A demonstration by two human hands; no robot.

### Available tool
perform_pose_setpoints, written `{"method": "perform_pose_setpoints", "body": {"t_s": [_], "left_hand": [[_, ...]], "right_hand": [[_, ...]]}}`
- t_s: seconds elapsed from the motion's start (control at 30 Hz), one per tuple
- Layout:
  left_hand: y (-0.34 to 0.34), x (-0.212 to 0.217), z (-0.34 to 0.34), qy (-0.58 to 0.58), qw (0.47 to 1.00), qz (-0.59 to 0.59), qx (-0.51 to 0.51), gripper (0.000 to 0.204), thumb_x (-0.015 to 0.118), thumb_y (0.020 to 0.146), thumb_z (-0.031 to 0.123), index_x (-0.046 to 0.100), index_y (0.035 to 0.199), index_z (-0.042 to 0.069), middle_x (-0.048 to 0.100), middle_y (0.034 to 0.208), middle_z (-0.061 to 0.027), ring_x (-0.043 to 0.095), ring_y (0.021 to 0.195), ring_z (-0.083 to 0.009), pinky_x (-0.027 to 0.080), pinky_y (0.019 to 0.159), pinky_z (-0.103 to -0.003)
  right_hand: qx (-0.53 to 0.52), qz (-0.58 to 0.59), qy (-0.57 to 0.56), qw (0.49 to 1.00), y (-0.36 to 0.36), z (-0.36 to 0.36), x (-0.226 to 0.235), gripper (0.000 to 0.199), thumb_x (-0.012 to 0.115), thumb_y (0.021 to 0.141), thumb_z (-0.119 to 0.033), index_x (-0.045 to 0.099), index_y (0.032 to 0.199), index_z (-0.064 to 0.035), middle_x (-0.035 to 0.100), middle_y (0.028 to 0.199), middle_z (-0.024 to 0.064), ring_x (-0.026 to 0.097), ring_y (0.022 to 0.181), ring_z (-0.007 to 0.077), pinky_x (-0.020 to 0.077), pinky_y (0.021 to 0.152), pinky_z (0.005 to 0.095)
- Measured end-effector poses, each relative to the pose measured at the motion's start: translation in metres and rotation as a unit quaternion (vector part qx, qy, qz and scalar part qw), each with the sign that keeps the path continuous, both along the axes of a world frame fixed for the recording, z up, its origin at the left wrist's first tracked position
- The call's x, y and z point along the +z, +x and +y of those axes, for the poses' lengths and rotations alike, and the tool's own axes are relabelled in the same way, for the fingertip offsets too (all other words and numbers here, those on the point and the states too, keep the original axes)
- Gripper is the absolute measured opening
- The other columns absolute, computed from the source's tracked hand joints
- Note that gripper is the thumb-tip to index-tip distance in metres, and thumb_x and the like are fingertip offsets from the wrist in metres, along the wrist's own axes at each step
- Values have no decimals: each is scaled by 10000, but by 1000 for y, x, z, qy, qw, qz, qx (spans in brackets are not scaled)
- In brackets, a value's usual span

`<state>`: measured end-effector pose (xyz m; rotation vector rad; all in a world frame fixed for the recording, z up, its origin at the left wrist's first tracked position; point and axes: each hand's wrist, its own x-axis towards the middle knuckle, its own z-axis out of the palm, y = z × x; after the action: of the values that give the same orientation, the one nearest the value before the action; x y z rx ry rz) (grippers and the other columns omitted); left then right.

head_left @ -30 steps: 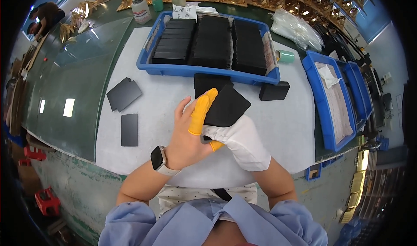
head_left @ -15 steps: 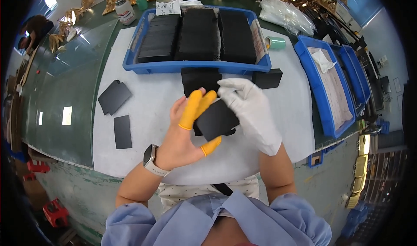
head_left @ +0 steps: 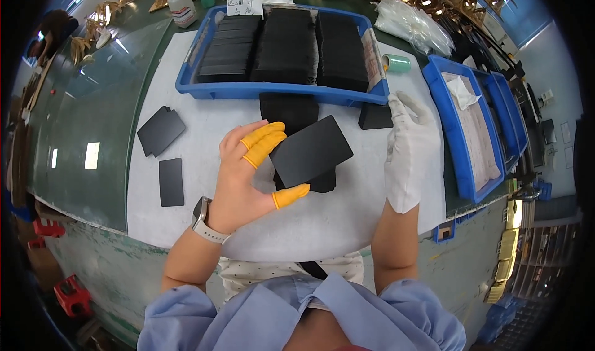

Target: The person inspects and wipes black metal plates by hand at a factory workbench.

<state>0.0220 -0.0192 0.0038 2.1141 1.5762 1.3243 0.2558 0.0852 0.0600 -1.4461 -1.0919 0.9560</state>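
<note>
My left hand (head_left: pixel 238 180), with yellow finger cots on several fingers, grips a flat black card (head_left: pixel 313 153) by its left side, between the fingertips and thumb. Beneath that card, a stack of black cards (head_left: pixel 323 182) lies on the white sheet and is partly covered. Farther off, another black stack (head_left: pixel 288 108) sits against the front of the blue tray. My right hand (head_left: pixel 409 149), in a white glove, is off to the right with its fingers bent and apart, nothing visible in them. It is beside a small black stack (head_left: pixel 375 117), which it partly hides.
A blue tray (head_left: pixel 282 92) holds rows of black cards at the back. Loose black cards (head_left: pixel 161 131) and a single card (head_left: pixel 171 182) lie at left. Blue trays (head_left: pixel 431 112) stand at right. A green roll (head_left: pixel 396 63) and a plastic bag (head_left: pixel 412 26) lie behind.
My right hand has let go of the held card and moved right, beside the small stack. My left hand has shifted slightly left, and the card now shows its broad face.
</note>
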Motion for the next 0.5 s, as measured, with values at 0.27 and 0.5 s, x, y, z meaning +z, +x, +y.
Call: {"method": "perform_pose_setpoints", "body": {"t_s": [0.27,0.5], "left_hand": [[0,-1,1,-2,1000,11,-3,727,977,671,343,695,1289,84,654,1389,-80,515,1384,-313,329,1173,-479],[11,2,-1,-13,996,62,-56,719,966,684,389,700,1292,115,651,1385,-65,506,1408,-292,242,1223,-548]], "right_hand": [[201,-138,261,934,-18,-10,-20,647,853,898,-171,576,1457,2,718,1182,151,699,1033,208,570,879,323],[247,-83,104,960,-24,-17,-27,292,733,1011,-189,712,1268,-50,763,1076,116,693,932,155,547,865,303]]}}
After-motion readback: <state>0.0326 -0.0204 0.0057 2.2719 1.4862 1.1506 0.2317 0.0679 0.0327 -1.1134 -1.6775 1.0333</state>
